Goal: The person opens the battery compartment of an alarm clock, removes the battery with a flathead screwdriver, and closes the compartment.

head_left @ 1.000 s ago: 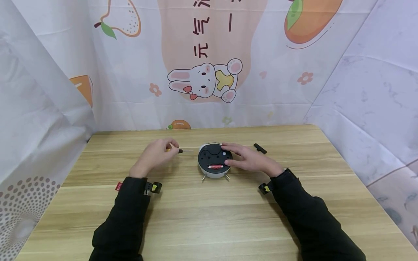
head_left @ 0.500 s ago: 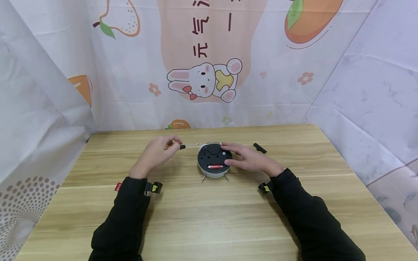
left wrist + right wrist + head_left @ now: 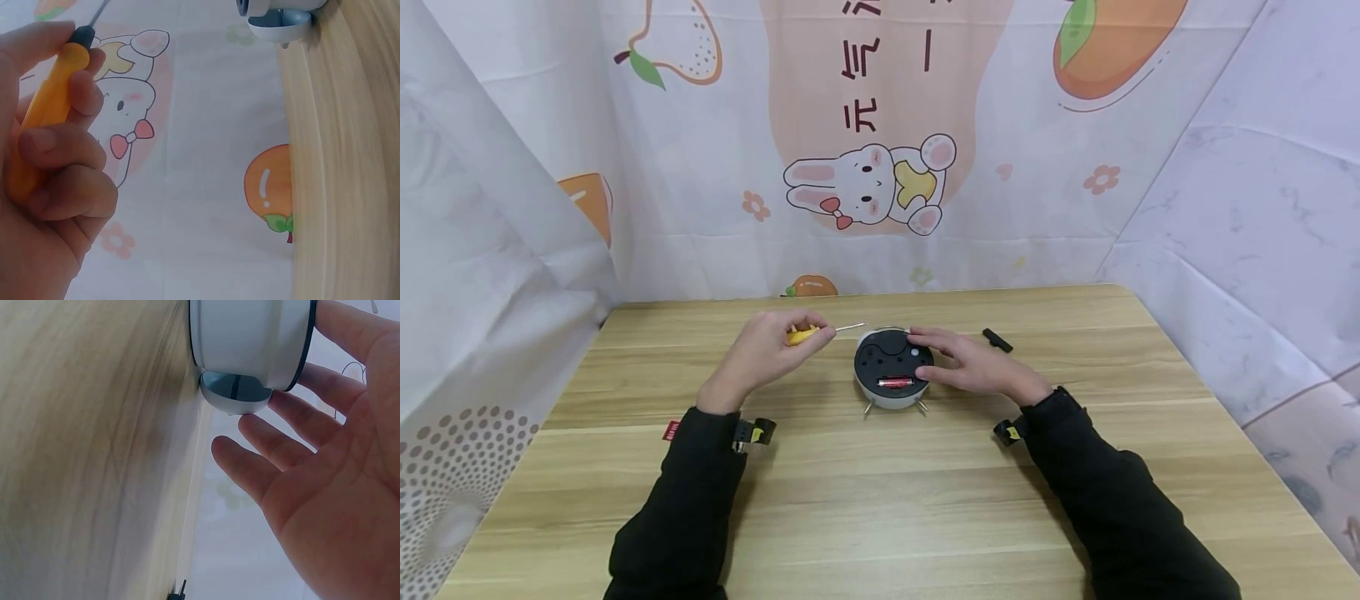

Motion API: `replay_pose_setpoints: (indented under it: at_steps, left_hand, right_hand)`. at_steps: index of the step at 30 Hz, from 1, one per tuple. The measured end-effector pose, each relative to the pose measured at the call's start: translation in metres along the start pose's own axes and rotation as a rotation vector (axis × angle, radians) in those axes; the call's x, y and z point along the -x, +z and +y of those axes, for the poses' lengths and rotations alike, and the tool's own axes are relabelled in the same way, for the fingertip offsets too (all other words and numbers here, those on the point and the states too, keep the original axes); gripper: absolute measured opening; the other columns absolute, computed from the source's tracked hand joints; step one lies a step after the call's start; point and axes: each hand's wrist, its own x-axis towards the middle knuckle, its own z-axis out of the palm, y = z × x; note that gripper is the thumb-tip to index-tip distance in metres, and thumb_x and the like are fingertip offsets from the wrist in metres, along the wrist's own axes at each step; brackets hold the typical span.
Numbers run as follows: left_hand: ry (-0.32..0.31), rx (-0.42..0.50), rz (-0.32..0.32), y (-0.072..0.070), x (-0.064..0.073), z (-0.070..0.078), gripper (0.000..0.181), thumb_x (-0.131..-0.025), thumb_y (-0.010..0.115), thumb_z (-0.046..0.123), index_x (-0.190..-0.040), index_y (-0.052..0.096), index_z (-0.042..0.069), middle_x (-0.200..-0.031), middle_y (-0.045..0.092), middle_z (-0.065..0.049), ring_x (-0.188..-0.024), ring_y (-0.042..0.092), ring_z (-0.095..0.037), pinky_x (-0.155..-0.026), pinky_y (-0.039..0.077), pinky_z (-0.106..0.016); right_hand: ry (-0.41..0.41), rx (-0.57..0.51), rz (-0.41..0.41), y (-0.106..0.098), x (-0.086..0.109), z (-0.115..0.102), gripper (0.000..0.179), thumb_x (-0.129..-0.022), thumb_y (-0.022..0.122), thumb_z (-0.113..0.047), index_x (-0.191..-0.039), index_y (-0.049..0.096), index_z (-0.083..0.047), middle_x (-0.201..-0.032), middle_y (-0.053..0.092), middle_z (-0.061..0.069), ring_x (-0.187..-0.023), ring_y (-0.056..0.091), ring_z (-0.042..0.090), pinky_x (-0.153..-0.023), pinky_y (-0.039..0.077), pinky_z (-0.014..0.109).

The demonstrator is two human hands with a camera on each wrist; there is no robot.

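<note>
A round alarm clock (image 3: 891,365) with a pale case lies on the table, its black back up and its two thin legs toward the person. In an uncovered slot of the back sits a red battery (image 3: 896,383). My left hand (image 3: 772,350) grips a yellow-handled screwdriver (image 3: 49,103), fingers curled round the handle, its thin metal shaft raised beside the clock's upper left. My right hand (image 3: 964,363) rests its outstretched fingers and thumb on the clock's right edge. In the right wrist view a small bell (image 3: 236,394) shows under the pale case, close to the fingertips.
A small black battery cover (image 3: 997,340) lies on the wooden table (image 3: 880,517), to the right behind the right hand. A printed cloth (image 3: 700,183) hangs behind the table's far edge, with pale cloth at both sides.
The screwdriver in my left hand has risen, its tip swinging up and away toward the far edge; more of the yellow handle shows. My right hand and the clock stay put.
</note>
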Motion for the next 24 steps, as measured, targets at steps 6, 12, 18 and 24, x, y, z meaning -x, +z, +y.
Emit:
replay_pose_setpoints:
  at_steps: [6,12,18,24]
  left_hand:
    - [0.056,0.01,-0.005,0.0008,0.0,0.0033,0.019,-0.082,0.087,0.028,-0.091,0.076,0.016,-0.082,0.069,0.006,-0.075,0.059,-0.012,-0.065,0.051,-0.031]
    - [0.112,0.013,-0.067,0.0011,0.0008,0.0044,0.022,-0.075,0.092,0.033,-0.086,0.077,0.021,-0.082,0.069,0.014,-0.073,0.058,-0.008,-0.064,0.048,-0.03]
    - [0.137,0.0,-0.162,0.0049,-0.0002,0.0062,0.021,-0.074,0.093,0.03,-0.087,0.082,0.017,-0.084,0.073,0.012,-0.073,0.061,-0.005,-0.063,0.05,-0.026]
    - [0.114,-0.041,-0.197,0.0063,-0.0016,0.0107,0.019,-0.075,0.093,0.025,-0.087,0.083,0.015,-0.081,0.071,0.01,-0.071,0.059,-0.007,-0.062,0.049,-0.026]
  right_hand:
    - [-0.011,0.004,0.0,0.0002,-0.0001,-0.0001,0.067,-0.1,0.062,-0.045,-0.154,0.044,-0.011,-0.163,0.033,0.006,-0.149,0.03,0.027,-0.114,0.035,0.049]
    - [-0.017,0.002,-0.004,0.0003,0.0007,-0.0003,0.067,-0.1,0.062,-0.046,-0.154,0.044,-0.01,-0.163,0.032,0.007,-0.149,0.029,0.028,-0.114,0.034,0.05]
    - [-0.009,-0.006,-0.01,0.0003,0.0016,-0.0004,0.068,-0.1,0.061,-0.047,-0.155,0.042,-0.011,-0.163,0.031,0.006,-0.15,0.028,0.027,-0.115,0.033,0.05]
    - [-0.012,-0.004,-0.007,0.0001,0.0014,-0.0004,0.068,-0.1,0.061,-0.046,-0.155,0.043,-0.011,-0.163,0.032,0.006,-0.15,0.028,0.027,-0.115,0.033,0.05]
